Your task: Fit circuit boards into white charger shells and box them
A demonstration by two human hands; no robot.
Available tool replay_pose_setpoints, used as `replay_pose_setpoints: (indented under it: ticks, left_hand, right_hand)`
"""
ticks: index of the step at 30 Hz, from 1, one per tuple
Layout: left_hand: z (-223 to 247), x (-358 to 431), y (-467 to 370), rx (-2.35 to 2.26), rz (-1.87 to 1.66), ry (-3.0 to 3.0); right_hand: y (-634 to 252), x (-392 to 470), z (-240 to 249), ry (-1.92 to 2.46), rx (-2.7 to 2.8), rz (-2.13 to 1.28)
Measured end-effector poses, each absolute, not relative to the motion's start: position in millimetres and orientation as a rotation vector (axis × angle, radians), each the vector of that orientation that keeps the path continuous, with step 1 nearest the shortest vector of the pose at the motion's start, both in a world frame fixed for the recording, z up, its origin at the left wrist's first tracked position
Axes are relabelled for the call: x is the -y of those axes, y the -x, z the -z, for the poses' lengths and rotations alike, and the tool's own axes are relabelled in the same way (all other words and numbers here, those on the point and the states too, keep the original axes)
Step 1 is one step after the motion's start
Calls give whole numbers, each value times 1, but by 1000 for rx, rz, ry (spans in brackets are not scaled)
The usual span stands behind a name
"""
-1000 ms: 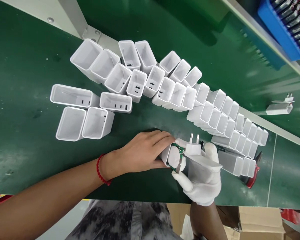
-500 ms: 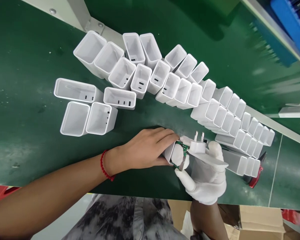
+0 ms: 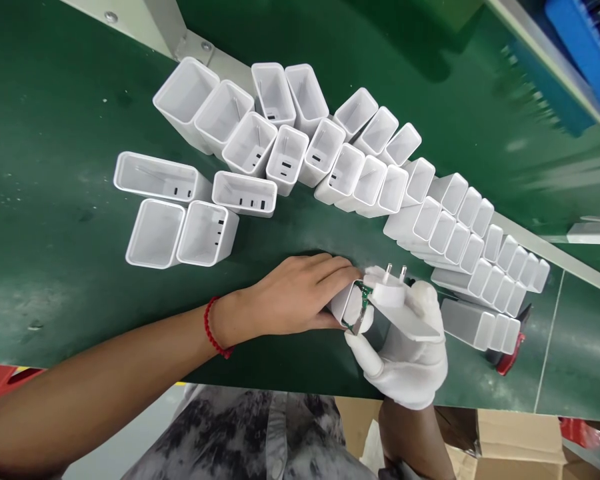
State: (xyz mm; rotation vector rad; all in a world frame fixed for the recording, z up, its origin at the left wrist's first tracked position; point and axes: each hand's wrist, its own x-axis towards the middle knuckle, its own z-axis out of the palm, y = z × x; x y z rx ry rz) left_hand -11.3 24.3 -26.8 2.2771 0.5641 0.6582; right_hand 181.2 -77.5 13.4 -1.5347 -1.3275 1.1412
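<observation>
My bare left hand (image 3: 300,293), with a red bracelet at the wrist, is wrapped round a white charger housing (image 3: 341,303) whose open end faces right. In that opening sits a green circuit board (image 3: 364,293) with a pale block beside it, partly inside the housing. My right hand (image 3: 405,360) wears a white glove; its thumb and fingers close on the board assembly at the mouth of the housing. A white plug cover (image 3: 397,307) with two metal pins rests tilted against the gloved fingers. Any wires between cover and board are hidden.
Several empty white housings (image 3: 285,160) stand open end up in a long curved row. A red-handled tool (image 3: 510,357) lies by the right end. A metal post (image 3: 150,20) rises at the back left, and a blue tray (image 3: 585,53) is at top right. Cardboard boxes (image 3: 520,433) stand below the edge.
My gloved right hand has moved slightly left toward the housing, and the board assembly appears a little deeper in it. The plug cover has shifted left and tilted more.
</observation>
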Motion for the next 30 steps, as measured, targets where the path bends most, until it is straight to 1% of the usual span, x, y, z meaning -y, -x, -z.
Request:
replay_pose_setpoints:
  ticks: [3, 6, 9, 12, 17, 21, 25, 30]
  left_hand:
    - [26, -24, 12, -562, -643, -2272]
    - [27, -24, 11, -568, -637, -2271]
    - [28, -23, 11, -570, -643, -2265]
    - [24, -24, 13, -565, -620, -2205]
    - [15, -27, 19, -543, -681, -1806]
    - [15, -28, 17, -634, -797, -1732]
    - [16, -26, 13, -690, -888, -1562]
    - [15, -23, 13, -598, -951, -1523]
  right_hand:
    - [-177, 72, -15, 1433, 1457, -971]
    - [-173, 71, -12, 1395, 1401, -1049]
    - [-170, 71, -5, 1509, 1376, -1122]
    - [-171, 66, -2, 1601, 1488, -1095]
    - [-173, 54, -6, 1520, 1652, -1128]
    - [-168, 55, -10, 1456, 1732, -1140]
    - [-155, 61, -9, 1555, 1533, -1199]
    - [-137, 65, -2, 1593, 1232, -1160]
